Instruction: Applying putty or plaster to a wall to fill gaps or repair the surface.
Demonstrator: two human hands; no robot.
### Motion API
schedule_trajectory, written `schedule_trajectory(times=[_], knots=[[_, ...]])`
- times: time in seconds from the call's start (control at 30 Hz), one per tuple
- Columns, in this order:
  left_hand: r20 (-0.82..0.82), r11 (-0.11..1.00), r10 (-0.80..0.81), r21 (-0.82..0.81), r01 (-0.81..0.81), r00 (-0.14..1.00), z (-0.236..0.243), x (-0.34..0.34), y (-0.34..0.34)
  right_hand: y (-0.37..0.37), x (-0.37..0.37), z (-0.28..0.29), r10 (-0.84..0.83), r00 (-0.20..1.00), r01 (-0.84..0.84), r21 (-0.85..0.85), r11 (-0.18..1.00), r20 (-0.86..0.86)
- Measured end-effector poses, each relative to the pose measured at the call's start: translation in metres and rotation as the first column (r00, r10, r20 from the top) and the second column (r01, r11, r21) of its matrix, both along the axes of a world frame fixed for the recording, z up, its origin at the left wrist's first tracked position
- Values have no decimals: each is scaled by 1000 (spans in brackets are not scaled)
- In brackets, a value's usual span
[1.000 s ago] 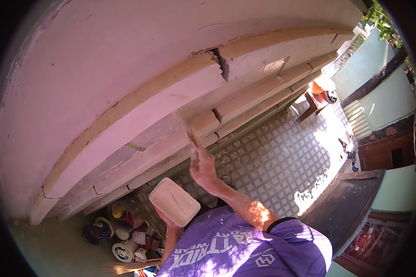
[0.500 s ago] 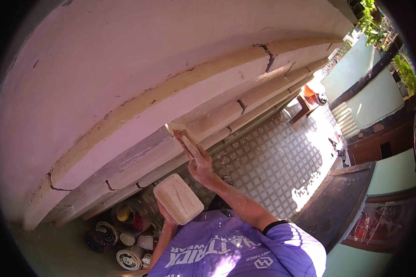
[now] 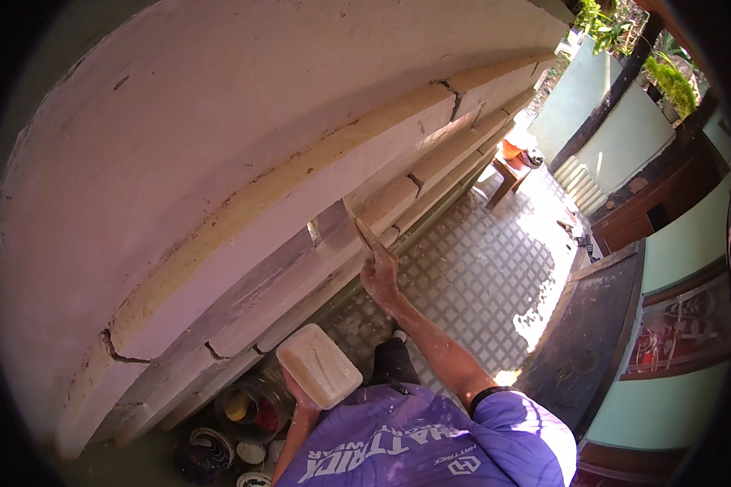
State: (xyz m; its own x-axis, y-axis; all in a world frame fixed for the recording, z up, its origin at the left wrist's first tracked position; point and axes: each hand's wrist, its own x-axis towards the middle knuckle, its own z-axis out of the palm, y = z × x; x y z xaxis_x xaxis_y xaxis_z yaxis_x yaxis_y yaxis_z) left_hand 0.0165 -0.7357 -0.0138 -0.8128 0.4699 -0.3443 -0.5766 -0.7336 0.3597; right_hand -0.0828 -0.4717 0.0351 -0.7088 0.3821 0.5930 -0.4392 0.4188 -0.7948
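A putty knife, smeared with pale paste, is gripped in my right hand. Its thin blade points up at the stepped ledges of the pinkish wall; whether it touches them I cannot tell. Left of the blade, a small whitish patch marks the edge of a ledge. My left hand holds up a white rectangular tub from its left side, open face tilted upward, with a pale coating inside. Most of the left hand's fingers are hidden behind the tub.
Dark cracks split the ledges. Buckets and containers crowd the floor at lower left. A small wooden table with an orange item stands farther along the patterned tile floor. A dark panel borders the right side.
My right hand has moved the putty knife right, away from the whitish patch, and the blade now shows edge-on. The tub stays in my left hand. The whole view has shifted slightly.
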Motion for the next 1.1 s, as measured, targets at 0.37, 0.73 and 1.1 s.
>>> schedule_trajectory(times=[0.37, 0.73, 1.1], knots=[[-26, 1000, -25, 14, 25, 999, -18, -9, 6, 175, -107, 16, -369, 893, 361, -78, 929, -257], [-24, 997, 73, 40, -72, 997, -25, -7, 43, 71, -23, 23, -190, 920, 185, -48, 982, -342], [-95, 991, 116, 74, -109, 989, 2, -11, 87, 196, -102, 22, -335, 942, 334, -167, 928, 22]])
